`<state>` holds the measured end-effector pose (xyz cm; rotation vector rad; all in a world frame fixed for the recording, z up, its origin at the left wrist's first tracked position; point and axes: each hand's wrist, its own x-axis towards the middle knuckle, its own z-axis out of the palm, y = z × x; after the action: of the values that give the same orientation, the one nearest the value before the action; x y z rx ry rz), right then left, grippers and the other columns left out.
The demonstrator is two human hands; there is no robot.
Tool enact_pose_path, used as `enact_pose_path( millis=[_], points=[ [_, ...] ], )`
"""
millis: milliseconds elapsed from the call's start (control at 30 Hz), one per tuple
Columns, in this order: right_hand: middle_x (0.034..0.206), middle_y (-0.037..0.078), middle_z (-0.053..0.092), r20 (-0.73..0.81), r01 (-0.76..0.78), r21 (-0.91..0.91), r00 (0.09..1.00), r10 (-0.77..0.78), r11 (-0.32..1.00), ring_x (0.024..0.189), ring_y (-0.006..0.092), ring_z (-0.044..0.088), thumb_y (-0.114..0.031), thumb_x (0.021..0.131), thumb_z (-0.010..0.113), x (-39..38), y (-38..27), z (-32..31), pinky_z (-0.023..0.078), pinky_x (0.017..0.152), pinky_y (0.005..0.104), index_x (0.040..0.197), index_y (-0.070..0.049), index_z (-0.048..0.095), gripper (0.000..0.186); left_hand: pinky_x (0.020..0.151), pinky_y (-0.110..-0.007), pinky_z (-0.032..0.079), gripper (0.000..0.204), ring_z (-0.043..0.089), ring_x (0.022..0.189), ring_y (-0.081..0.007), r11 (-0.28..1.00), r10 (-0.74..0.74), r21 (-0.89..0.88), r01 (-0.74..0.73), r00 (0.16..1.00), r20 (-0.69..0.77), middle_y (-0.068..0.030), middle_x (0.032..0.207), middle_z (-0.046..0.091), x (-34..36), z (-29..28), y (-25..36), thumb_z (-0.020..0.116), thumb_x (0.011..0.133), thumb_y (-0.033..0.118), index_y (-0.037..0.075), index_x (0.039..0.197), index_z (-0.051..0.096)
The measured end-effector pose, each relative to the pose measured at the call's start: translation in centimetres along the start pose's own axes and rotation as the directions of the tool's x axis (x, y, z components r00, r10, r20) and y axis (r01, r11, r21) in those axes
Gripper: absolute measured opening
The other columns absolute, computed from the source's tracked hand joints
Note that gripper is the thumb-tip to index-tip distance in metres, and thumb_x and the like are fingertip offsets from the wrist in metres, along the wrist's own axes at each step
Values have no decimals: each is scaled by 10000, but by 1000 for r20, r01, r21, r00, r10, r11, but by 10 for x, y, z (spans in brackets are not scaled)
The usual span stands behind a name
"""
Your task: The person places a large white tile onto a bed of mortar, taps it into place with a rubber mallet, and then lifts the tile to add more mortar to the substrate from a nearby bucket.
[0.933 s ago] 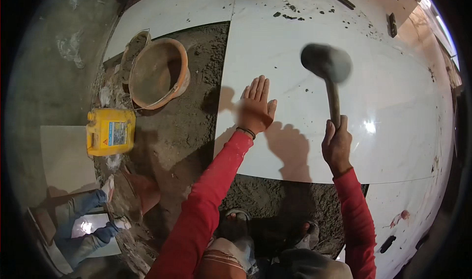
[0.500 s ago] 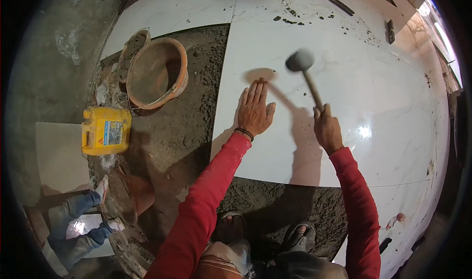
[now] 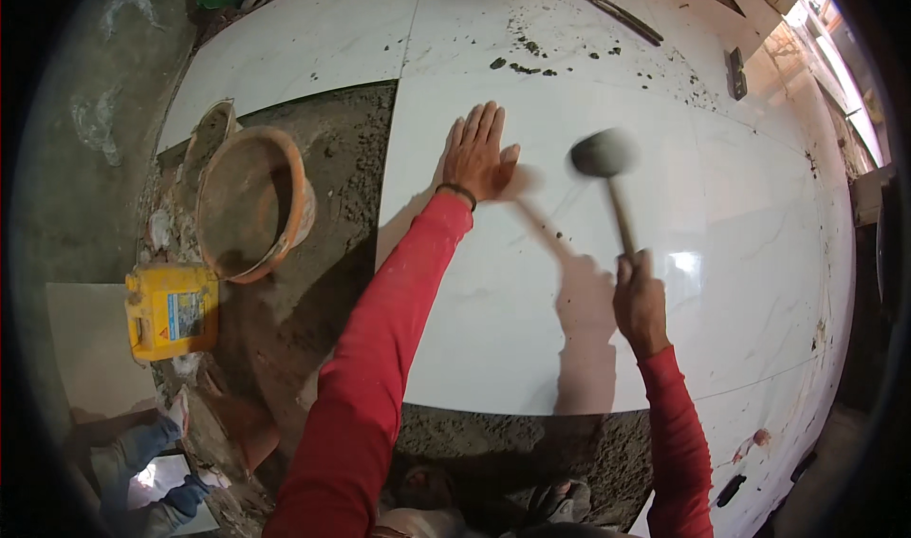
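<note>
My left hand lies flat on a large white marbled floor tile, its fingers stretched out near the tile's left edge. A rubber mallet with a dark head and a light wooden handle is gripped in my right hand. The mallet's head is raised above the tile, slightly blurred by motion, and its shadow falls on the tile beside my left hand. Wet grey mortar borders the tile on its left side, and more mortar lies along the near edge by my feet.
At left stand an orange tub, a smaller bucket and a yellow jerrycan. Pincers and mortar crumbs lie on the far tiles, with a small level at far right. Another person's legs show at lower left.
My left hand has slid farther up the tile, still flat. The mallet stays raised in my right hand, its head swung a little to the right. The whole view has shifted.
</note>
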<state>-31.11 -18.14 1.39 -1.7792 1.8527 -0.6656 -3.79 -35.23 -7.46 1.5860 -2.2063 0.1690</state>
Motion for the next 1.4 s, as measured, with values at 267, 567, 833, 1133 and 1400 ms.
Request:
enact_pose_path(
  millis=[267, 567, 833, 1133, 1400],
  points=[
    [643, 199, 585, -86, 140, 119, 988, -130, 983, 576, 414, 621, -145, 1003, 487, 1, -1, -16, 440, 487, 465, 1035, -19, 449, 135, 1175, -509, 217, 669, 295, 1441, -287, 996, -73, 49, 73, 997, 9, -136, 1548, 344, 69, 42, -3, 451, 968, 442, 34, 1485, 334],
    [591, 184, 512, -95, 199, 104, 977, -189, 975, 491, 277, 514, -140, 1010, 456, 0, 19, -6, 408, 485, 384, 960, -1, 495, 152, 1171, -507, 212, 684, 291, 1441, -294, 996, -73, -57, 70, 997, -36, -151, 1538, 357, 67, 42, -6, 483, 945, 433, 11, 1467, 357],
    [557, 1, 425, -229, 101, 253, 973, -42, 962, 491, 93, 439, -288, 1031, 454, -5, 21, -3, 361, 457, 281, 918, 1, 494, 313, 1169, -507, 204, 700, 287, 1435, -299, 994, -95, -57, 93, 994, -44, -146, 1538, 340, 67, 42, -6, 488, 938, 440, 7, 1470, 346],
    [613, 220, 552, 68, 21, -94, 998, -15, 995, 512, 380, 567, -230, 1026, 459, 8, 13, -7, 429, 510, 446, 942, 6, 511, 256, 1177, -516, 196, 702, 273, 1442, -304, 991, -118, -72, 116, 992, -31, -149, 1522, 354, 68, 41, -6, 493, 934, 428, 4, 1470, 332],
    [595, 211, 491, 6, 32, -28, 999, -31, 999, 445, 351, 456, -217, 1026, 441, 11, 9, 2, 381, 481, 420, 954, 0, 496, 234, 1171, -509, 196, 700, 280, 1435, -286, 989, -120, -95, 113, 990, -72, -141, 1516, 363, 70, 43, -8, 495, 928, 430, -9, 1455, 358]
  ],
)
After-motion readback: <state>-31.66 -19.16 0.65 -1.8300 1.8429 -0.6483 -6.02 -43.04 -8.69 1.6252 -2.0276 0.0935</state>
